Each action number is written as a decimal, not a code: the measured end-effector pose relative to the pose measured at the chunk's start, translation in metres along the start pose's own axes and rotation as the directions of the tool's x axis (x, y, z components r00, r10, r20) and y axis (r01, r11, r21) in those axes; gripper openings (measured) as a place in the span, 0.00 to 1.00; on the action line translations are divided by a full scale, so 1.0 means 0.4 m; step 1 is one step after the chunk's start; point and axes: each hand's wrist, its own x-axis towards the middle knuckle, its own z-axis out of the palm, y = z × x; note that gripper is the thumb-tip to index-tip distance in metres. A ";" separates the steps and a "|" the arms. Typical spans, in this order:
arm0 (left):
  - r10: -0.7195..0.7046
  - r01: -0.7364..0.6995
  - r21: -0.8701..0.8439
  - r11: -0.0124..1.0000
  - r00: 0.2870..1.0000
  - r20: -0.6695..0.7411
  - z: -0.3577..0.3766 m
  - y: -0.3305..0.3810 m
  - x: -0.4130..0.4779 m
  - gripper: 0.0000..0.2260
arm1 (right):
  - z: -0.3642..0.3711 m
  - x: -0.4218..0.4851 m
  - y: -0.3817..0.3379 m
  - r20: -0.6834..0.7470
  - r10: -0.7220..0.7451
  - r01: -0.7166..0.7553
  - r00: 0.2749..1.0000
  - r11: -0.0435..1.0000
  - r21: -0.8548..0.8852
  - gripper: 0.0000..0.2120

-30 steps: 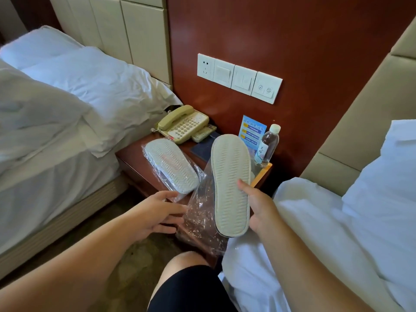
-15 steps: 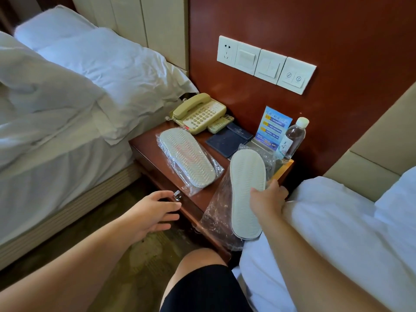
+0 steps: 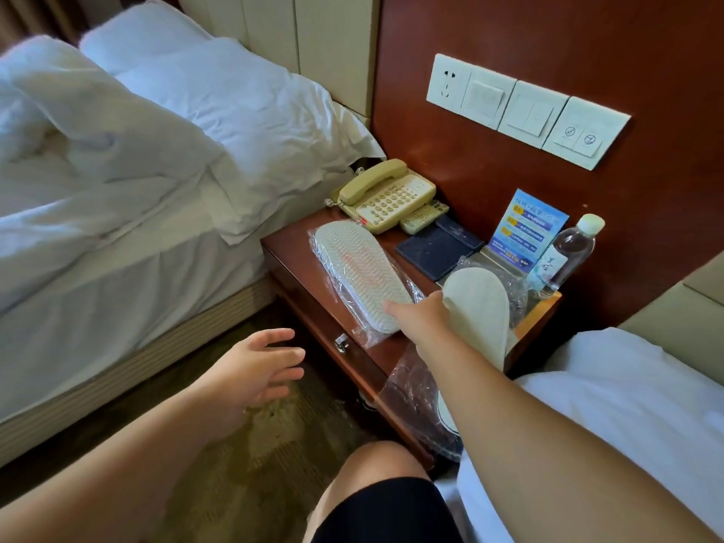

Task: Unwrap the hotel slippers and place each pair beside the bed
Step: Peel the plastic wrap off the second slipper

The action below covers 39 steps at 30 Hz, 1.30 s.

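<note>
1. The left hand hovers open, palm turned toward the right, with the fingers straight and slightly spread. It holds nothing and touches nothing.
2. The bare left forearm comes in from the lower left corner and rises toward that hand.
3. The right hand is stretched well forward, its back toward the camera, with one digit pointing out to the left.
4. Its other fingers are hidden against the pale, flat fabric slipper just to its right, so a grip cannot be confirmed.
5. The bare right arm is nearly straight, reaching in from the lower right corner.
6. A bare knee shows low between the two arms.
</note>
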 end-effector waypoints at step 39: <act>0.430 -0.343 -0.427 0.837 0.894 0.125 0.080 0.251 -0.475 0.18 | -0.180 -0.508 -0.078 -0.261 -0.939 0.930 -0.223 -0.125 -0.346 0.06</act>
